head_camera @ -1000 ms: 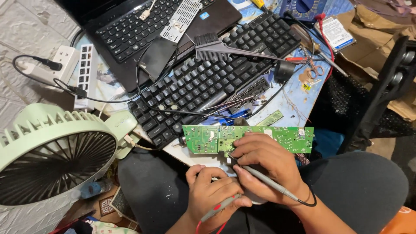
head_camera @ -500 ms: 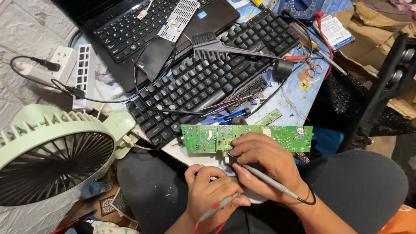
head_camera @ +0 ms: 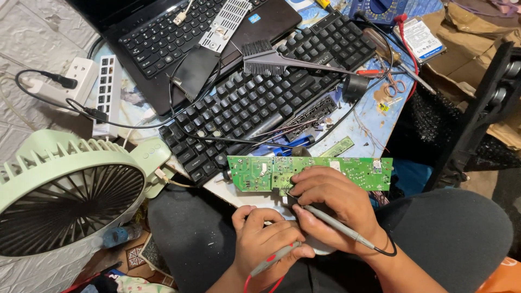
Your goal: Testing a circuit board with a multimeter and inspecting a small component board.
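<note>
A long green circuit board (head_camera: pixel 255 172) lies across the near edge of the work surface, over my lap. My right hand (head_camera: pixel 331 209) rests on the board's middle and grips a grey test probe with a black lead (head_camera: pixel 339 225), its tip touching the board. My left hand (head_camera: pixel 266 241) sits just below the board, closed around a second grey probe with a red lead (head_camera: pixel 274 259); its tip is hidden behind the hand.
A black keyboard (head_camera: pixel 260 103) with a grey brush (head_camera: pixel 282 64) on it lies behind the board. A black laptop (head_camera: pixel 179 38) is farther back. A pale green fan (head_camera: pixel 65 190) stands at left, near a white USB hub (head_camera: pixel 107 92). Small scissors (head_camera: pixel 395 87) lie at right.
The view has shifted slightly. Both hands stay on their probes at the board with only small adjustments.
</note>
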